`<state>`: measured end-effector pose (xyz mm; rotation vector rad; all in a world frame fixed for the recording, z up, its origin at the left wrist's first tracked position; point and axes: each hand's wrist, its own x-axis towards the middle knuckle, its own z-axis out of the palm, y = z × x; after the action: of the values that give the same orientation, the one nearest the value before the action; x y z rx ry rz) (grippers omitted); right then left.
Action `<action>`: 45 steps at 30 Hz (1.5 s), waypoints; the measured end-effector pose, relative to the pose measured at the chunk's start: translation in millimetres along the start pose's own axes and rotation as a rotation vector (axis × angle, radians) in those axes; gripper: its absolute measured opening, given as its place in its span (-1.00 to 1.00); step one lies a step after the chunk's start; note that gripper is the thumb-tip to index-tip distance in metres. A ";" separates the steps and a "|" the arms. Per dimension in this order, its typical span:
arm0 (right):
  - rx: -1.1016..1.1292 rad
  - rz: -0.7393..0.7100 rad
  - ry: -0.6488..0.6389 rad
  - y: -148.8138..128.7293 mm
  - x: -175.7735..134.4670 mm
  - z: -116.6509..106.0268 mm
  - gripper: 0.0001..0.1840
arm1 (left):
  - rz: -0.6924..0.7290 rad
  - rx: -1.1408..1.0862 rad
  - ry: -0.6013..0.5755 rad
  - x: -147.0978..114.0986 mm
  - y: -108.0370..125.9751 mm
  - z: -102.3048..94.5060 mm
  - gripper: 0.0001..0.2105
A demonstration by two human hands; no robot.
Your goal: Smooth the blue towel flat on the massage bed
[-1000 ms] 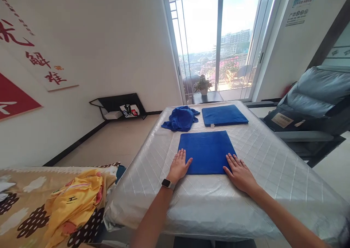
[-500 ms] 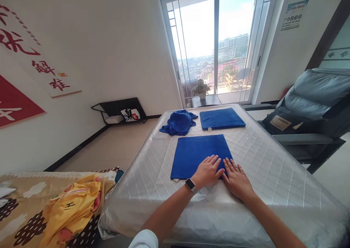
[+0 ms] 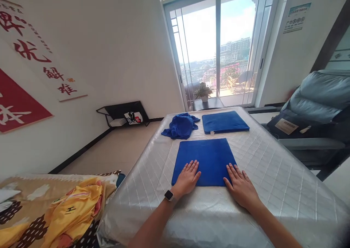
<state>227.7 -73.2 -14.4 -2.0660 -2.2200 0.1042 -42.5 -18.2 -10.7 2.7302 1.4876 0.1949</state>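
Note:
A flat, squarely folded blue towel (image 3: 209, 157) lies in front of me on a silvery quilted surface (image 3: 147, 175). My left hand (image 3: 187, 178), with a watch on the wrist, rests flat on the towel's near left corner. On the near right corner lies my right hand (image 3: 241, 185), its fingers stretched out and partly over the towel's edge. Neither hand grips anything. Behind is a second folded blue towel (image 3: 225, 121) with a small white tag on its near edge. To its left sits a crumpled blue towel (image 3: 181, 126).
A grey padded armchair (image 3: 319, 95) stands on the right, holding a dark bag. At lower left, a yellow garment (image 3: 75, 208) lies on a patterned blanket (image 3: 32, 211). A potted plant (image 3: 203, 91) stands before the sliding glass door (image 3: 218, 51). A black rack (image 3: 117, 111) leans by the wall.
My left hand has slid leftward across the folded towel, from beside my right hand to the near left corner. My right hand stays at the right edge. The view has shifted slightly.

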 end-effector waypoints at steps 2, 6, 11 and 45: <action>0.013 -0.001 0.003 0.5 -0.1 0.5 -0.27 | -0.102 0.014 -0.005 -21.1 -22.4 -0.2 -0.41; 0.022 -0.003 0.017 2.6 0.5 2.4 -0.26 | -0.210 0.000 0.020 -49.1 -40.4 2.1 -0.37; -0.001 -0.003 0.023 4.6 -0.1 4.1 -0.24 | -0.217 0.002 0.062 -53.2 -33.5 2.4 -0.35; -0.053 -0.015 0.097 7.4 60.0 4.1 -0.34 | 0.102 -0.054 0.105 109.3 93.0 5.3 -0.39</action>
<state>230.4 -12.7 -17.4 -2.0337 -2.2043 -0.0558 94.4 23.1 2.3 2.7943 1.3445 0.3815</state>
